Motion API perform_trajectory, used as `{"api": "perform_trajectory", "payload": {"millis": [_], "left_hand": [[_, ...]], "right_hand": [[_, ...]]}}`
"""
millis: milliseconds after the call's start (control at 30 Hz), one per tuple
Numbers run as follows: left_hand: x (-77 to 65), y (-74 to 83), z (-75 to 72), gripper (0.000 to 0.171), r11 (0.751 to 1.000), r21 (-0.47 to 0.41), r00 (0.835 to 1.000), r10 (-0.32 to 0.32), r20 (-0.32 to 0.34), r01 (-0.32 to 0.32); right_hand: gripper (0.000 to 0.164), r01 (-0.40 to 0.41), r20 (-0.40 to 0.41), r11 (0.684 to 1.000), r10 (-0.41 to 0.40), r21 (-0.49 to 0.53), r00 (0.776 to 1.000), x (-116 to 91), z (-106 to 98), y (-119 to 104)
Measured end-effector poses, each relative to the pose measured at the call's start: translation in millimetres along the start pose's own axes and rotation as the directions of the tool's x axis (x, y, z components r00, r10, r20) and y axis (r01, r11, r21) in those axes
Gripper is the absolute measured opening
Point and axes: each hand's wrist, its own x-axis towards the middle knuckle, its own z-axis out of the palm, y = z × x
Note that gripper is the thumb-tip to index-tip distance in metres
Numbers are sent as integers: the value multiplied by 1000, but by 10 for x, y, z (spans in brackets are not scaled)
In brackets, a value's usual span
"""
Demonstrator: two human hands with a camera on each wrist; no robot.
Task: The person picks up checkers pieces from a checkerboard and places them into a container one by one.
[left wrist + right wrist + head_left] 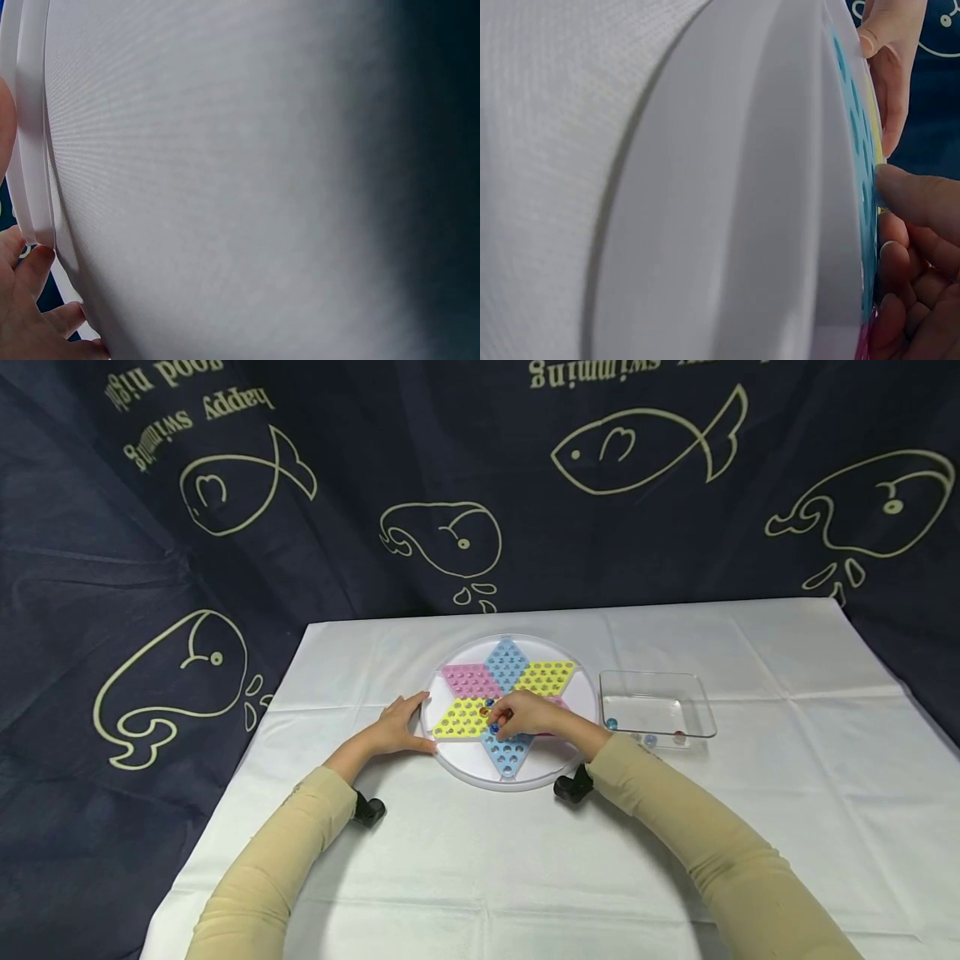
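A round board [465, 756] with a coloured star of small hollows lies on the white-covered table [810, 777]. The left hand [401, 727] is spread wide at its left edge, thumb and fingertips touching the rim. The right hand [522, 713] is over the star, fingers curled, with thumb and forefinger pinching a blue marble [494, 727] near where the yellow and lower blue points meet. Just beyond, a second blue marble [490, 702] and an orange marble [483, 712] sit on the board beside the fingers. To the board's right, just beside it, is a clear box [652, 706] with a few marbles [679, 737] along its near side. A dark curtain [345, 552] with fish and whale outlines hangs behind.
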Motion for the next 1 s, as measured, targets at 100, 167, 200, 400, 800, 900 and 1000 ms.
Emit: {"api": "perform_trajectory", "payload": {"millis": [100,167,200,400,800,900,1000], "left_hand": [[3,-10,6,103,1000,-3,1000,0,-1,0],[3,-13,7,103,1000,-4,1000,1,-1,-1],[1,-12,7,103,1000,-4,1000,2,-2,-2],[-5,-12,2,104,1000,-8,1000,9,-3,-9],[1,-25,3,104,1000,-6,1000,14,1,-14],[5,-20,2,103,1000,0,1000,8,-1,-8],[8,-16,3,103,1000,4,1000,7,-5,-7]], "right_hand": [[17,13,-6,1000,-13,-12,1000,-1,6,-6],[16,16,-11,1000,-16,-15,1000,2,12,-10],[16,17,-15,1000,-17,-16,1000,3,14,-15],[16,17,-28,1000,-17,-4,999,-1,23,-23],[17,23,-31,999,-22,36,999,-37,-21,-5],[18,8,-32,999,-6,53,999,-38,-41,1],[18,-7,-31,997,10,79,999,-33,-63,13]]}}
